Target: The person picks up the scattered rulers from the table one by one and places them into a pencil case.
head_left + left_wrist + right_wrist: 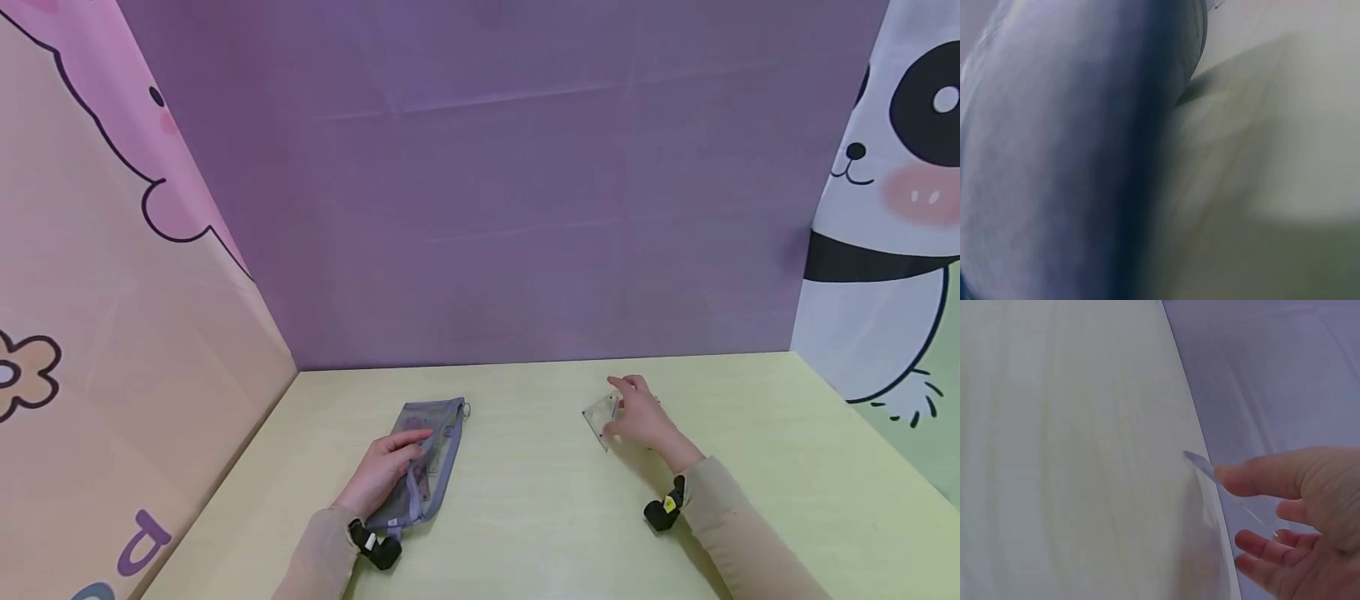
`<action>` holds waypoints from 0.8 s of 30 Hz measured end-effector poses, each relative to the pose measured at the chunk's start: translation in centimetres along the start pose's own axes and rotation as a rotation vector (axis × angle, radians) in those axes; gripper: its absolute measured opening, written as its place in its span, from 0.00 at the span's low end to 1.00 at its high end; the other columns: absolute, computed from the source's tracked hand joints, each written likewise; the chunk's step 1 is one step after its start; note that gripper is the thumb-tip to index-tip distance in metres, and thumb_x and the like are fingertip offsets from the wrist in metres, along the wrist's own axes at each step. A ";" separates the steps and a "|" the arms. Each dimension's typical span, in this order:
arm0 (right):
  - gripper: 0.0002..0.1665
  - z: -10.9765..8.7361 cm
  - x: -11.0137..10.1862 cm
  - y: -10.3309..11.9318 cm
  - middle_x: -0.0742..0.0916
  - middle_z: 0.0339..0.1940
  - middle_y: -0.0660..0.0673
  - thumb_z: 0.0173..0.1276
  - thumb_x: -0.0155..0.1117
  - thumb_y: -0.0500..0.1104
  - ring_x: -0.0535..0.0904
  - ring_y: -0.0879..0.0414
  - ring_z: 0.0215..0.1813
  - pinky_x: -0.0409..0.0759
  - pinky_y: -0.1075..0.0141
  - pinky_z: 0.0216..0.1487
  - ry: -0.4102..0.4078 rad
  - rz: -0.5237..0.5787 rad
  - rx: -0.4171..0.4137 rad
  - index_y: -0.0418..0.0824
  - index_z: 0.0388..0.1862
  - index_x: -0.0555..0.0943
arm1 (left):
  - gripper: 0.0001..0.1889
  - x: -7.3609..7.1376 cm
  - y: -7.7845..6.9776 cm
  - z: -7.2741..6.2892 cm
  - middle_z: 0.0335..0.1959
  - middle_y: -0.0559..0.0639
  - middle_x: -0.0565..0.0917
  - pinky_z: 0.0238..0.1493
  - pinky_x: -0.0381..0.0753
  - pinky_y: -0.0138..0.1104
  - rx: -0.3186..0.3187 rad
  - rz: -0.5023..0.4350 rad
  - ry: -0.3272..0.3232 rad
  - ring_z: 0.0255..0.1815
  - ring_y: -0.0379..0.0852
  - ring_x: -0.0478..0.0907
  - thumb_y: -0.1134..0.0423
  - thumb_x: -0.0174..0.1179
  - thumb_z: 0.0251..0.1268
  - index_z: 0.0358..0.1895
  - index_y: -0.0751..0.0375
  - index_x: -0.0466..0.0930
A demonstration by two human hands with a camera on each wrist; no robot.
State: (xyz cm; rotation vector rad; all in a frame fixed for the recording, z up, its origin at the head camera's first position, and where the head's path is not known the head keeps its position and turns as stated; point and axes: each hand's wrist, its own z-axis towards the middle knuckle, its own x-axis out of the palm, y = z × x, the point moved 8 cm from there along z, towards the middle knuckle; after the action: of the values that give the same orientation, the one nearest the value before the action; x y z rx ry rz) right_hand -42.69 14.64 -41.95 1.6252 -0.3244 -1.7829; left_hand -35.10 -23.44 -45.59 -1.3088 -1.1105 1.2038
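Observation:
A grey-blue see-through zip pouch (437,479) with a purple-blue trim and a small ring at its far corner is on the left half of the table. My left hand (385,468) lies over its left side and pinches it near the zip edge. Small items show dimly through the pouch. In the left wrist view the pouch (1066,150) fills the left half, blurred. Farther off to the right, my right hand (637,418) holds a thin clear plastic card (597,414) at its edge. The right wrist view shows the card (1200,462) tilted, with the thumb against it.
The pale wooden-looking table (517,500) meets a purple cloth wall (480,208) at the back. Printed side panels stand left and right, the right one with a panda (877,317). A black wrist camera (662,512) sits on the right wrist, another (378,550) on the left.

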 end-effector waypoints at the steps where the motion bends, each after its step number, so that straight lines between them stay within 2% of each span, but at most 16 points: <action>1: 0.50 0.1 0.0 -0.1 0.62 0.64 0.26 0.49 0.74 0.32 0.77 0.42 0.46 0.76 0.53 0.43 -0.011 0.011 0.003 0.26 0.70 0.61 | 0.20 0.0 0.0 0.0 0.67 0.63 0.69 0.61 0.65 0.44 -0.001 -0.001 -0.004 0.68 0.53 0.61 0.70 0.54 0.66 0.60 0.70 0.76; 3: 0.48 0.1 -0.2 -0.1 0.61 0.64 0.26 0.49 0.70 0.29 0.75 0.48 0.39 0.74 0.57 0.37 -0.038 0.025 -0.002 0.25 0.70 0.60 | 0.20 0.0 -0.1 -0.2 0.67 0.62 0.69 0.60 0.65 0.44 -0.001 -0.002 -0.008 0.68 0.52 0.61 0.71 0.54 0.66 0.60 0.70 0.76; 7: 0.49 0.1 -0.4 0.1 0.60 0.64 0.23 0.48 0.64 0.24 0.72 0.54 0.30 0.71 0.62 0.31 -0.083 0.049 -0.032 0.24 0.71 0.58 | 0.20 0.1 -0.2 -0.2 0.67 0.62 0.68 0.60 0.66 0.43 0.000 -0.006 -0.006 0.67 0.52 0.62 0.71 0.54 0.65 0.60 0.70 0.76; 13: 0.54 0.1 -0.3 0.1 0.59 0.63 0.21 0.50 0.62 0.24 0.72 0.54 0.29 0.71 0.65 0.29 -0.080 0.103 -0.008 0.27 0.76 0.49 | 0.20 0.2 -0.1 -0.1 0.67 0.63 0.69 0.60 0.66 0.43 -0.001 -0.012 0.004 0.67 0.52 0.62 0.71 0.55 0.65 0.60 0.70 0.76; 16: 0.58 0.1 -0.3 0.1 0.66 0.56 0.24 0.51 0.63 0.24 0.72 0.53 0.30 0.72 0.65 0.29 -0.071 0.119 0.002 0.29 0.77 0.44 | 0.20 0.1 -0.2 -0.1 0.68 0.64 0.68 0.61 0.65 0.43 0.005 -0.009 0.008 0.67 0.52 0.62 0.71 0.55 0.65 0.60 0.71 0.76; 19: 0.59 0.2 -0.2 0.1 0.74 0.43 0.33 0.52 0.64 0.25 0.72 0.52 0.30 0.72 0.64 0.30 -0.062 0.125 0.003 0.29 0.77 0.41 | 0.20 0.1 -0.1 0.0 0.68 0.64 0.68 0.61 0.65 0.44 0.007 -0.011 0.010 0.67 0.52 0.62 0.71 0.55 0.65 0.60 0.71 0.76; 21: 0.59 0.2 -0.2 0.0 0.75 0.37 0.38 0.52 0.64 0.25 0.72 0.53 0.30 0.72 0.64 0.30 -0.058 0.142 0.008 0.28 0.77 0.40 | 0.20 0.1 -0.1 0.0 0.68 0.63 0.68 0.62 0.64 0.44 0.007 -0.010 0.012 0.67 0.52 0.62 0.71 0.55 0.65 0.60 0.71 0.76; 24: 0.58 0.2 0.0 -0.4 0.77 0.33 0.41 0.53 0.64 0.26 0.72 0.54 0.30 0.72 0.65 0.31 -0.056 0.181 0.028 0.26 0.76 0.40 | 0.20 0.1 0.0 0.0 0.68 0.63 0.68 0.63 0.63 0.46 0.004 -0.016 0.014 0.68 0.53 0.61 0.71 0.55 0.65 0.60 0.71 0.76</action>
State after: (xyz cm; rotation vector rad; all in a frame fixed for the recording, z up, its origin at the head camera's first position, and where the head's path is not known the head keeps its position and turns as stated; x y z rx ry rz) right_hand -43.04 14.92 -42.14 1.5161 -0.5084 -1.6957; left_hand -35.11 -23.36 -45.61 -1.3013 -1.1059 1.1827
